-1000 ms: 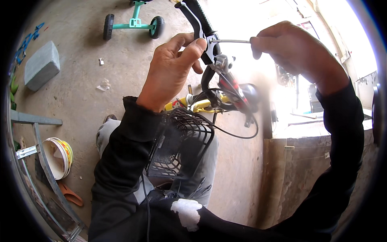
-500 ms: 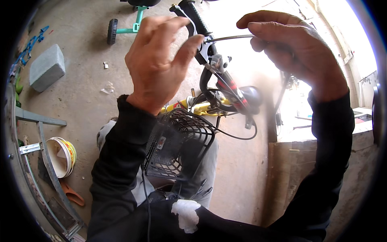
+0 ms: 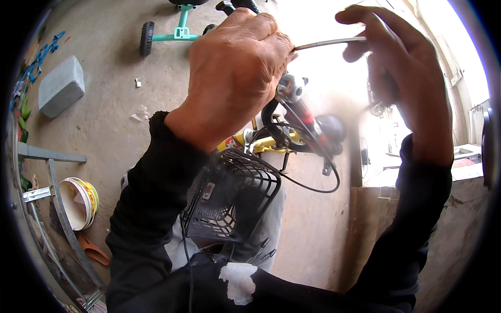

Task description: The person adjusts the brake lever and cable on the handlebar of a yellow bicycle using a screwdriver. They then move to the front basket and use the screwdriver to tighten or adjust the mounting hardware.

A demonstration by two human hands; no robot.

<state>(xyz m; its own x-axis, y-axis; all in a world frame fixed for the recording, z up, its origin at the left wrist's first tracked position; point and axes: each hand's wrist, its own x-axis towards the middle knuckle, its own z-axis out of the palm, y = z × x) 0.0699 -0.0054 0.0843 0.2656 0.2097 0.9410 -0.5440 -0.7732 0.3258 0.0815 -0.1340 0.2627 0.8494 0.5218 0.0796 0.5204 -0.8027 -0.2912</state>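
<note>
My left hand [image 3: 235, 75] is closed over the bicycle handlebar's brake-lever fitting, hiding most of it; the black grip [image 3: 249, 4] shows above my knuckles. A thin, slightly bent grey cable [image 3: 327, 41] runs from my left fingertips to my right hand [image 3: 399, 68], whose curled fingers meet its end while the index finger is raised. Below, a silver stem clamp [image 3: 289, 86] tops a red-marked post [image 3: 308, 120] on a yellow frame [image 3: 266, 143]. A black mesh basket [image 3: 235, 203] rests by my legs, with a loop of black cable [image 3: 329, 188] beside it.
A turquoise wheeled frame [image 3: 169, 38] stands behind. A grey block [image 3: 60, 86], scraps, a white bucket [image 3: 73, 203], orange sandal [image 3: 94, 248] and metal frame [image 3: 52, 159] lie or stand at left. A concrete ledge [image 3: 386, 219] and bright opening are at right.
My left hand moved right and up, closing over the lever fitting it had loosened from. My right hand shifted right along the thin cable, raising its index finger.
</note>
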